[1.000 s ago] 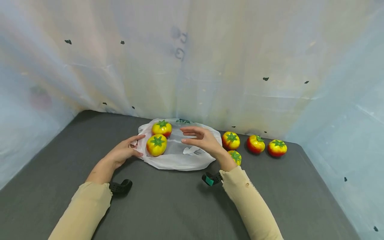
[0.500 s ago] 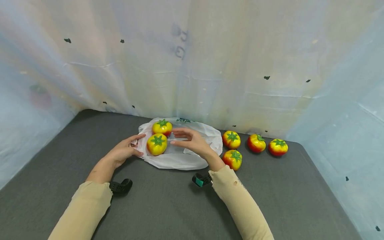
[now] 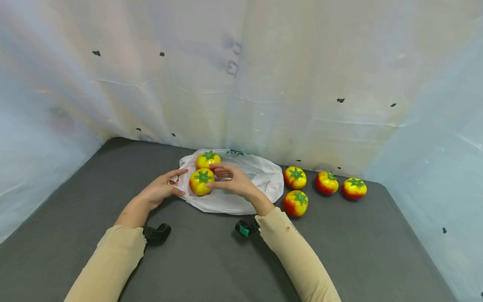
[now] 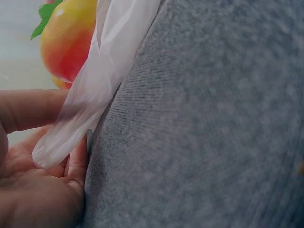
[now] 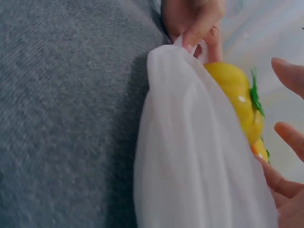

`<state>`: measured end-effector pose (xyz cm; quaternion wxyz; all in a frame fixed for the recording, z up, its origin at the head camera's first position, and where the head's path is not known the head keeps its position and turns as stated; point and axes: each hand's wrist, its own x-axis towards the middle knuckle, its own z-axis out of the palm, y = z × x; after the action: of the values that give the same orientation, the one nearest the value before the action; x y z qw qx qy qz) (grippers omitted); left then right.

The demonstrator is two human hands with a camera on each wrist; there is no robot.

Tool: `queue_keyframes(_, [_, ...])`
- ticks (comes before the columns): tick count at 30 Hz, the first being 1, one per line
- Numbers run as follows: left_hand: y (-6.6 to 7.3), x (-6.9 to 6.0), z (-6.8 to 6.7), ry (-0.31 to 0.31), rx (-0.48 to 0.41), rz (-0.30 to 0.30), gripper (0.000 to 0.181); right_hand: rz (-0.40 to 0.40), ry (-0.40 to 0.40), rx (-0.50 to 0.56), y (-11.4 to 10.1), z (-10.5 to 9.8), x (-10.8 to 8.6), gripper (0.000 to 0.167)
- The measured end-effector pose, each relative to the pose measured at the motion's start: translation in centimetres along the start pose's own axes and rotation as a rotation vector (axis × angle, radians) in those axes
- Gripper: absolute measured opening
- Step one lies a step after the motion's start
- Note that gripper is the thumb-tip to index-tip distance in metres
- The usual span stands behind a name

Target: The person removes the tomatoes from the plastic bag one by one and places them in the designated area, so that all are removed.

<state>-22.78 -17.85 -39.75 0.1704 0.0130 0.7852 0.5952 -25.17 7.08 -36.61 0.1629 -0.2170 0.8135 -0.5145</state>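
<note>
A white plastic bag (image 3: 234, 204) lies on the grey table, two yellow-red toy tomatoes with green leaf tops on it. One is the near tomato (image 3: 200, 187); behind it sits the far tomato (image 3: 206, 158). At the bag's left end my left hand (image 3: 160, 191) pinches the bag's edge, its thumb and fingers around the plastic in the left wrist view. My right hand (image 3: 235, 182) is at the right side of the near tomato, fingers spread and slightly bent. Its thumb overlaps that tomato in the head view; whether it touches is hard to tell.
Right of the bag are several more toy tomatoes: a front one (image 3: 296, 204), one behind it (image 3: 294, 178), and two farther right (image 3: 326, 183), (image 3: 354, 188). A pale plastic sheet (image 3: 286, 75) walls the back and sides of the table (image 3: 211, 260).
My right hand has moved left across the bag, up to the near tomato. My left hand keeps its hold on the bag's edge. The head view has shifted slightly.
</note>
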Motion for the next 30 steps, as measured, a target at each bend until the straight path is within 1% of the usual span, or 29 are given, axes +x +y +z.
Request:
queue_keyframes(6, [-0.2,0.2,0.1,-0.011,-0.014,0.0,0.083,0.003,-0.028,-0.015,0.3,0.5,0.2,0.061])
queue_keyframes(12, [-0.2,0.2,0.2,-0.006,-0.003,-0.006,0.083,0.021,-0.024,-0.035,0.6,1.1,0.7,0.061])
queue_keyframes(16, [-0.1,0.1,0.1,-0.002,-0.01,-0.009,0.083,0.029,-0.013,-0.071,0.6,1.5,1.1,0.061])
queue_keyframes(20, [0.0,0.0,0.1,0.002,-0.011,-0.012,0.083,0.03,0.002,-0.085,0.4,1.9,1.4,0.061])
queue_keyframes(25, [-0.2,0.0,0.0,0.013,-0.01,-0.02,0.083,0.021,0.01,-0.069,0.1,2.1,1.3,0.061])
queue_keyframes(30, [-0.2,0.2,-0.1,0.003,-0.01,-0.002,0.083,0.026,0.021,-0.061,-0.3,1.7,0.6,0.062])
